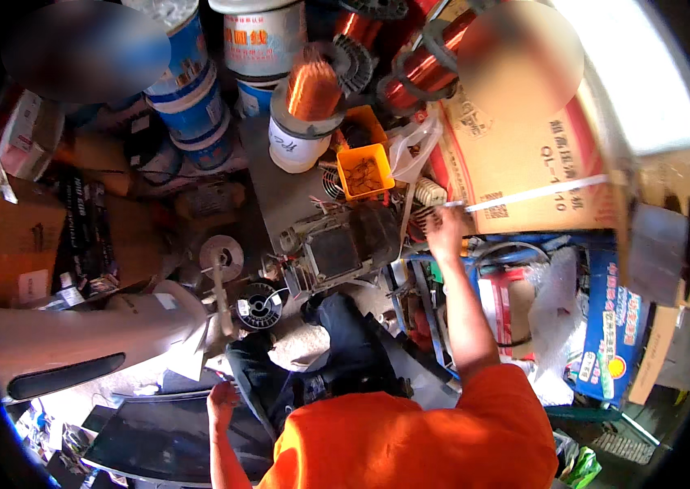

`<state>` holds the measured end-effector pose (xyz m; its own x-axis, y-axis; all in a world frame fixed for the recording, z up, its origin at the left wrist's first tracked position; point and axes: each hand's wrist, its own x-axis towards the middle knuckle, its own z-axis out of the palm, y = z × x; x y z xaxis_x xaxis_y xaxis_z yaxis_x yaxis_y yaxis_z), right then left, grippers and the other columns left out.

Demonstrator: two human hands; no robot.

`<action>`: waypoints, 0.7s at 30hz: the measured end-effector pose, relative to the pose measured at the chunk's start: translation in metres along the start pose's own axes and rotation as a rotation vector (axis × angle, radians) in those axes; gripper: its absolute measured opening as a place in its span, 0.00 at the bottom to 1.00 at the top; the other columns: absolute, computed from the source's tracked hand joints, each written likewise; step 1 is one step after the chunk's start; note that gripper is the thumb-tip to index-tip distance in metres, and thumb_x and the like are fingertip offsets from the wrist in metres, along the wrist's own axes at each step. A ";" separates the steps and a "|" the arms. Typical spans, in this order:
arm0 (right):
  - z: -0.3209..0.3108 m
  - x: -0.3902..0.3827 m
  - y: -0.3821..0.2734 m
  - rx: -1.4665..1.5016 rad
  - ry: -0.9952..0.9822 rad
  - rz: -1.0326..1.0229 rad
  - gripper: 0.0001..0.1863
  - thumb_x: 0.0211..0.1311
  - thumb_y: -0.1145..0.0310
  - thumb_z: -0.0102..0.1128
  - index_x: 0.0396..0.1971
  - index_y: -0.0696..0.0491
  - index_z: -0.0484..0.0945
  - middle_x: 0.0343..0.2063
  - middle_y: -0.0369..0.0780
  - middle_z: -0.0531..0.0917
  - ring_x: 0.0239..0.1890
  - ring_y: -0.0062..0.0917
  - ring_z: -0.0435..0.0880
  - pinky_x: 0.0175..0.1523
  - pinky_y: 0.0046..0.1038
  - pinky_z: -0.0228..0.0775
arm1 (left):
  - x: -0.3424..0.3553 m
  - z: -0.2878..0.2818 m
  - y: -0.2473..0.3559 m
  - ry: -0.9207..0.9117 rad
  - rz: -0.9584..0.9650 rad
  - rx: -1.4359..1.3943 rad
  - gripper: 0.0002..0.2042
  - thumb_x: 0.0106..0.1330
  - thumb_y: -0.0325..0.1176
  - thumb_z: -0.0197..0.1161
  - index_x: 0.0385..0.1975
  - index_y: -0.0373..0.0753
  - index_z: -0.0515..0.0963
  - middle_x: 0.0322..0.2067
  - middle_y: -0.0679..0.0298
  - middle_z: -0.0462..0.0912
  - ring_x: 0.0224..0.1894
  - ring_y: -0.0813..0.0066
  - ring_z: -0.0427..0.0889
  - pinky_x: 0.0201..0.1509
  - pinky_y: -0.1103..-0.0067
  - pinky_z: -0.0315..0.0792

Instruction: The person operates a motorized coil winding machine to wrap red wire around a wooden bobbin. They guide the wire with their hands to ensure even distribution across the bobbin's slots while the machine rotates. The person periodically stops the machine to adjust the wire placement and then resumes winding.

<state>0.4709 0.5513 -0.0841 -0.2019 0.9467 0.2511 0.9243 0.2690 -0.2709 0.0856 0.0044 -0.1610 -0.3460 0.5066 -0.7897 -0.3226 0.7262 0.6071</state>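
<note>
Stacked blue buckets crowd the far left, a copper-wire spool topping a white bucket rightward, perhaps saving space. Just beyond the knees sits the motor, likely for easy reach; to its right the right hand is half-curled near a ribbed white cylinder, the left hand loosely bent near left, any grip too small to tell.

Head cam, L of fisheye pair, wide view down fr above, R hand mid-dist

Left of the right fingers, machine and yellow bin block passage; room opens over the carton.
</note>
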 end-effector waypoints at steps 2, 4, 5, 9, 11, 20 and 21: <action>0.002 0.034 -0.017 -0.216 -0.076 -0.117 0.27 0.48 0.67 0.64 0.49 0.58 0.69 0.50 0.55 0.69 0.50 0.49 0.70 0.53 0.42 0.65 | -0.002 0.041 0.022 0.089 -0.177 -0.101 0.13 0.63 0.31 0.58 0.46 0.35 0.73 0.32 0.63 0.81 0.27 0.79 0.81 0.24 0.86 0.71; 0.012 0.051 0.000 -0.421 -0.206 -0.196 0.29 0.44 0.74 0.64 0.51 0.56 0.69 0.46 0.52 0.72 0.50 0.49 0.69 0.55 0.42 0.63 | 0.039 0.054 -0.060 0.158 0.094 -0.026 0.10 0.62 0.31 0.59 0.41 0.34 0.76 0.31 0.62 0.81 0.23 0.77 0.79 0.23 0.83 0.72; 0.011 0.058 -0.002 -0.380 -0.291 -0.203 0.28 0.42 0.76 0.63 0.50 0.56 0.70 0.44 0.51 0.74 0.50 0.47 0.70 0.56 0.42 0.63 | 0.029 0.076 0.008 0.203 0.047 0.364 0.09 0.62 0.32 0.59 0.37 0.34 0.78 0.27 0.60 0.81 0.25 0.79 0.79 0.25 0.80 0.72; 0.003 0.056 0.030 -0.381 -0.295 -0.287 0.31 0.41 0.75 0.67 0.51 0.56 0.70 0.40 0.51 0.76 0.46 0.47 0.73 0.51 0.42 0.65 | 0.065 0.104 -0.019 0.197 0.119 0.610 0.12 0.59 0.38 0.60 0.39 0.40 0.78 0.33 0.55 0.82 0.37 0.57 0.82 0.39 0.71 0.75; 0.010 0.066 0.041 -0.389 -0.299 -0.257 0.30 0.44 0.74 0.65 0.52 0.55 0.69 0.40 0.51 0.76 0.46 0.48 0.72 0.51 0.42 0.65 | 0.075 0.118 -0.037 0.282 0.223 0.705 0.11 0.59 0.40 0.60 0.37 0.42 0.78 0.31 0.58 0.83 0.34 0.59 0.82 0.37 0.71 0.75; -0.007 0.056 0.043 -0.399 0.117 -0.384 0.29 0.51 0.70 0.60 0.56 0.52 0.66 0.45 0.53 0.74 0.48 0.48 0.72 0.51 0.42 0.64 | 0.091 0.152 -0.106 0.580 0.680 0.741 0.06 0.57 0.33 0.61 0.31 0.40 0.77 0.28 0.58 0.80 0.30 0.60 0.81 0.33 0.71 0.74; -0.020 0.054 0.046 -0.333 0.194 -0.385 0.28 0.52 0.68 0.60 0.55 0.53 0.66 0.42 0.53 0.76 0.46 0.48 0.74 0.49 0.42 0.65 | 0.099 0.155 -0.101 0.583 0.734 0.773 0.06 0.57 0.34 0.61 0.30 0.39 0.77 0.28 0.59 0.80 0.29 0.62 0.81 0.33 0.71 0.74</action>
<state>0.5086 0.6115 -0.0639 -0.5114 0.7322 0.4498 0.8545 0.4889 0.1757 0.2206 0.0529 -0.3141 -0.6346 0.7728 -0.0012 0.6580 0.5411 0.5237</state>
